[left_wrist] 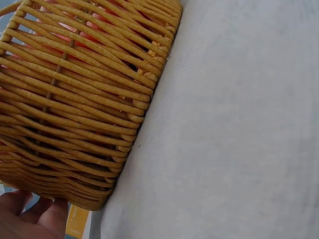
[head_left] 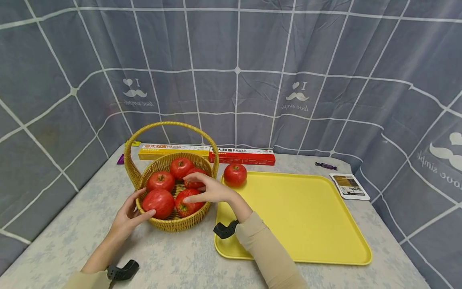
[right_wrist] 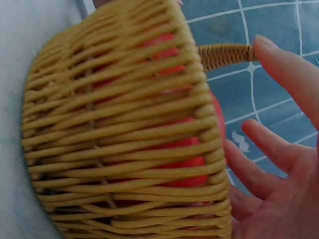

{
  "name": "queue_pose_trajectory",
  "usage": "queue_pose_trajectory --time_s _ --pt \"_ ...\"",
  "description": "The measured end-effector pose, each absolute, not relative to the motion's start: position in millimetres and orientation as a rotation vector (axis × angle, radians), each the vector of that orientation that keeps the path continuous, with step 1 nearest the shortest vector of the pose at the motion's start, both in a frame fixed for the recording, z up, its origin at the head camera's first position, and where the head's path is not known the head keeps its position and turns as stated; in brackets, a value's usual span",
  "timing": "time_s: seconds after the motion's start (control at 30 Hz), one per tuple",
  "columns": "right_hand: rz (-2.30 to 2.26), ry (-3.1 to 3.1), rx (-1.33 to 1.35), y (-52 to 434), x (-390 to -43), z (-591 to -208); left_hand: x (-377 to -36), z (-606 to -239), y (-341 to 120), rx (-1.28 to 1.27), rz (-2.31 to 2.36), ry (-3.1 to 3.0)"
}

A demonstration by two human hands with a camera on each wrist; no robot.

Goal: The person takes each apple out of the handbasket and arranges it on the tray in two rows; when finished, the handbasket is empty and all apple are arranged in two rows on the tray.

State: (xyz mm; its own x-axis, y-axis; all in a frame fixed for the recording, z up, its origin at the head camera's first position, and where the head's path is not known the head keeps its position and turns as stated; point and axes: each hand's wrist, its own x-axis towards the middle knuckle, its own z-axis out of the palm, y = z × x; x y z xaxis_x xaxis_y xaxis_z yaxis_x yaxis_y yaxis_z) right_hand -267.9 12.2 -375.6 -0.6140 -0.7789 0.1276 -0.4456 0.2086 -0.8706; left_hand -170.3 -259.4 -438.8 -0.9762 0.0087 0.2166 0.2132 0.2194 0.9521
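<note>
A woven yellow basket with a hoop handle stands on the table and holds several red apples. My left hand rests against the basket's near left side, thumb touching the front apple; its fingertips show below the wicker wall. My right hand reaches over the right rim with spread fingers above an apple, holding nothing. From the right wrist view the fingers stand open beside the basket wall. One more apple sits on the yellow tray.
Two long pasta boxes, yellow and red, lie along the back edge. A small packet and a purple wrapped candy lie right of the tray. A grey checked curtain surrounds the table.
</note>
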Motion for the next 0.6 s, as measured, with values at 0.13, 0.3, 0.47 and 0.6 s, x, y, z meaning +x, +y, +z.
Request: queue_pose_trajectory --time_s 0.13,0.3,0.47,0.6 --pt "-1.235 2.148 -1.189 8.2 -273.5 -372.4 -170.8 -438.5 -259.1 -0.208 -1.841 -2.322" --pt "-1.037 2.163 -1.238 -0.1 -276.6 -369.5 -170.0 -437.2 -257.7 -0.209 -1.864 -2.310" --pt "-0.949 2.149 -1.242 -4.2 -278.2 -369.6 -168.5 -436.3 -256.9 -0.199 -1.883 -2.303" --pt "-0.919 2.174 -1.271 -5.4 -278.1 -371.1 -169.1 -436.0 -258.2 -0.215 -1.872 -2.294"
